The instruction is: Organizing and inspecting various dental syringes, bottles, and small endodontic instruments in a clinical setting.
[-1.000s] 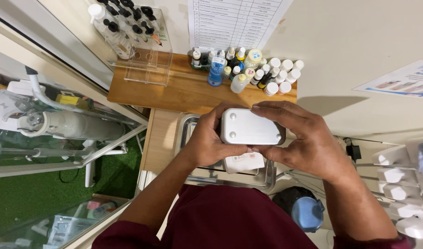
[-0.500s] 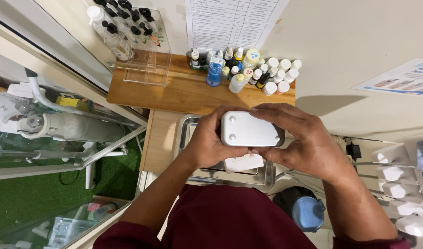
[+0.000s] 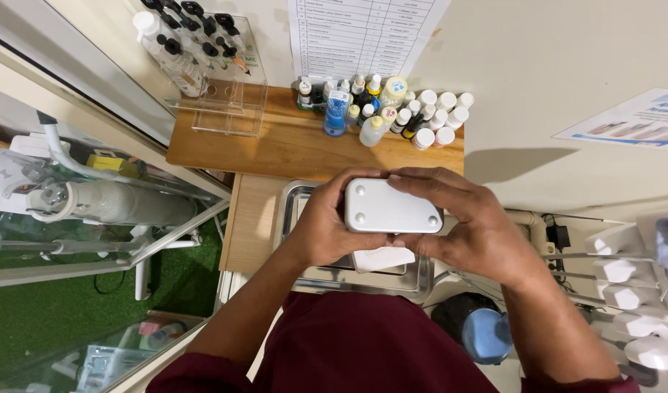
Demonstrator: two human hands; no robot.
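Observation:
A white rounded rectangular box [image 3: 392,207] with small round feet on its upturned face is held between both my hands above a steel tray [image 3: 289,211]. My left hand [image 3: 325,227] grips its left end, thumb along the near edge. My right hand [image 3: 471,230] wraps its right end, fingers stretched over the far edge. Under the box, a white cloth or paper [image 3: 381,259] lies in the tray, partly hidden.
On a wooden shelf [image 3: 276,145] stand several small bottles [image 3: 392,109] and a clear acrylic rack [image 3: 228,102] of dark-capped bottles. A printed sheet [image 3: 363,33] hangs on the wall. Dental equipment [image 3: 94,200] sits left over green turf; a blue object [image 3: 487,335] lies lower right.
The view has shifted slightly. My hands still hold the white box in the same place, with my right fingers closing a little further along its far edge.

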